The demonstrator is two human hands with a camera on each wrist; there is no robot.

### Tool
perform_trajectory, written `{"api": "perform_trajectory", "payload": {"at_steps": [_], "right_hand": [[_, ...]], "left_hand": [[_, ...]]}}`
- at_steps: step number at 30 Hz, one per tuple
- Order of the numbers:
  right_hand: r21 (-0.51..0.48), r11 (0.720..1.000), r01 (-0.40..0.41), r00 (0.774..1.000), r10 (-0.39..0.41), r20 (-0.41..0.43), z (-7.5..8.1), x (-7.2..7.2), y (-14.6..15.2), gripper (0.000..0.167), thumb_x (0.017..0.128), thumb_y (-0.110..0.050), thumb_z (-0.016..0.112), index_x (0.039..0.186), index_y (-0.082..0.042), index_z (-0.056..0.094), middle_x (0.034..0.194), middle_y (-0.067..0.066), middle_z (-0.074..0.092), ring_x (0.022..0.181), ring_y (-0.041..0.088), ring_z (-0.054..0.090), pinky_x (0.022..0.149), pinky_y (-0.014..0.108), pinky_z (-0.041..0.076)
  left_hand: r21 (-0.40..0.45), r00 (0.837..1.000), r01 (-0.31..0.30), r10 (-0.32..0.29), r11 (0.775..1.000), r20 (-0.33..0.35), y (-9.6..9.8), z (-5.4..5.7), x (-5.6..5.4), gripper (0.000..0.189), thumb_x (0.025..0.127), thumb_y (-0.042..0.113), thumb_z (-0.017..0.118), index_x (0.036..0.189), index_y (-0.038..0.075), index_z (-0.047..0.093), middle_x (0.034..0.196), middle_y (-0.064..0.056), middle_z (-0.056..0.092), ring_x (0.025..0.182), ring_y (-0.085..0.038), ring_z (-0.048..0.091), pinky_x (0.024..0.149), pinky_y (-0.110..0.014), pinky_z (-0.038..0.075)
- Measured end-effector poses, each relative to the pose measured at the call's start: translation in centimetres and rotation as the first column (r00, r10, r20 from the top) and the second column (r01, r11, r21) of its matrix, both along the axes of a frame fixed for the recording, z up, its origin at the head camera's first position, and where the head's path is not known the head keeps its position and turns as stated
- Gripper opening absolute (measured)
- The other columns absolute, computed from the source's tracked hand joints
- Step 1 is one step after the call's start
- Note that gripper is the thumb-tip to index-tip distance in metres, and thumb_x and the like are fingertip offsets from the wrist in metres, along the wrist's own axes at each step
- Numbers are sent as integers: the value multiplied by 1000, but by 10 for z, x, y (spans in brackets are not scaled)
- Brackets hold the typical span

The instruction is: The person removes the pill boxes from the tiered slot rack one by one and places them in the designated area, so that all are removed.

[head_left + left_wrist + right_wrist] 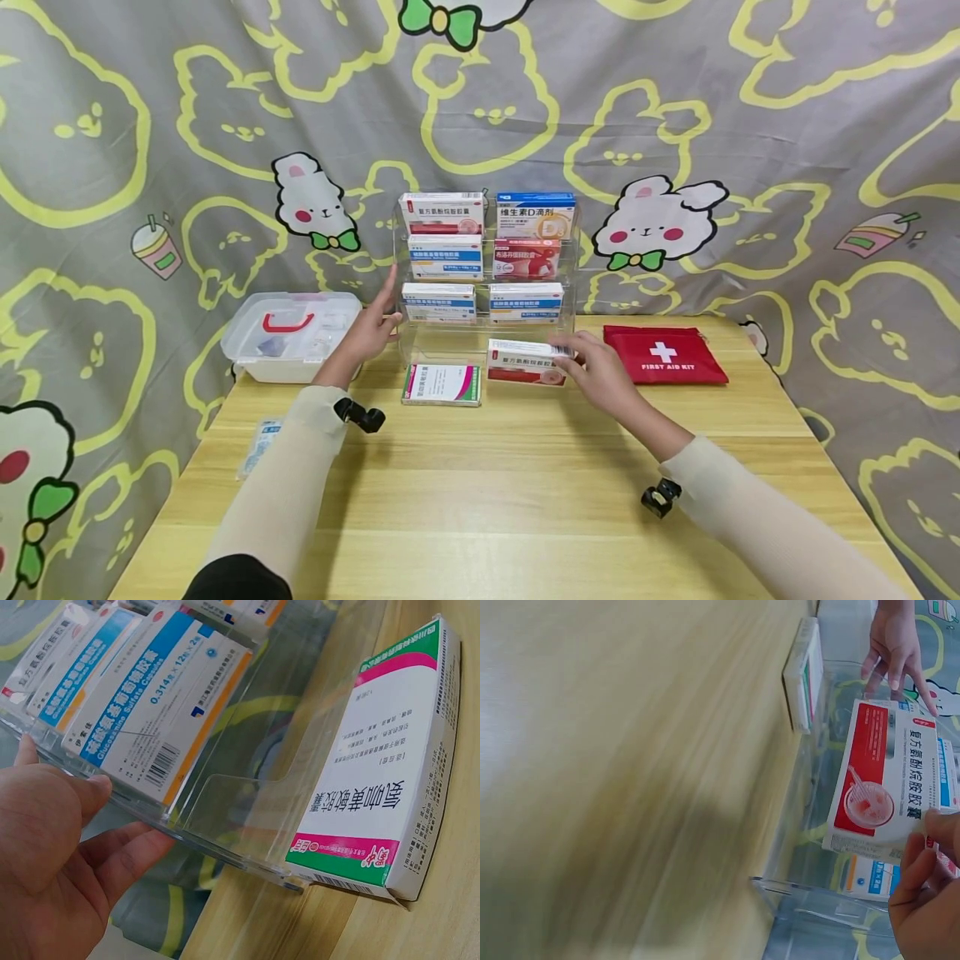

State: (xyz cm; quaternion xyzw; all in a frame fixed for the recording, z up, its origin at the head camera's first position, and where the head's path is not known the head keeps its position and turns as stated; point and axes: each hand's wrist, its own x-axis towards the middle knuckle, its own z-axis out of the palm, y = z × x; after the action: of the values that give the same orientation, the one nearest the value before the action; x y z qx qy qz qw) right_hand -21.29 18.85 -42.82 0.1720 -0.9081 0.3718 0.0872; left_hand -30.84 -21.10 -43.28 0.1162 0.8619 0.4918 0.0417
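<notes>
A grey cloth printed with rabbits and yellow outlines hangs behind the surface, which is wood-grained. On the surface stands a clear tiered rack. To its left is a translucent case with a red handle; to its right lies a red pouch with a white cross, lettered "FIRST AID KIT".

The left hand has its fingers spread, touching the rack's side edge. The right hand pinches the end of a white-and-red box between thumb and fingers. The box reads 复方氨酚烷胺胶囊 and is held before the rack's lowest tier, on the right.

The rack's top tier carries a box with the same name beside a vitamin box marked 维生素D滴剂 and "D3". Below are a blue-banded box and a red box reading 布洛芬缓释胶囊. The next tier has two more blue-banded boxes; up close, one reads "Glucosamine Sulfate Capsules".

At the rack's foot, left of the held box, lies a green-and-magenta box labelled 氨咖黄敏胶囊. A small packet with blue print, too small to read, lies by the left sleeve.
</notes>
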Motion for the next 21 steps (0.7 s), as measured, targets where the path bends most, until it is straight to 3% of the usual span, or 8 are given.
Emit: {"api": "perform_trajectory", "payload": {"at_steps": [12, 21], "right_hand": [[25, 997, -72, 991, 69, 111, -24, 14, 9, 25, 97, -8, 72, 121, -7, 76, 118, 12, 72, 86, 20, 58, 72, 29, 51], [9, 995, -99, 959, 93, 266, -43, 14, 19, 25, 100, -10, 67, 124, -8, 76, 129, 15, 69, 99, 25, 57, 81, 35, 49]], "left_hand": [[4, 1000, 5, -5, 1000, -5, 0, 0, 0, 91, 110, 4, 42, 153, 68, -8, 170, -24, 11, 143, -50, 40, 96, -55, 56], [-7, 1000, -4, 4, 1000, -6, 0, -1, 0, 92, 110, 5, 43, 151, 70, -7, 171, -21, 12, 146, -49, 37, 96, -56, 56]]}}
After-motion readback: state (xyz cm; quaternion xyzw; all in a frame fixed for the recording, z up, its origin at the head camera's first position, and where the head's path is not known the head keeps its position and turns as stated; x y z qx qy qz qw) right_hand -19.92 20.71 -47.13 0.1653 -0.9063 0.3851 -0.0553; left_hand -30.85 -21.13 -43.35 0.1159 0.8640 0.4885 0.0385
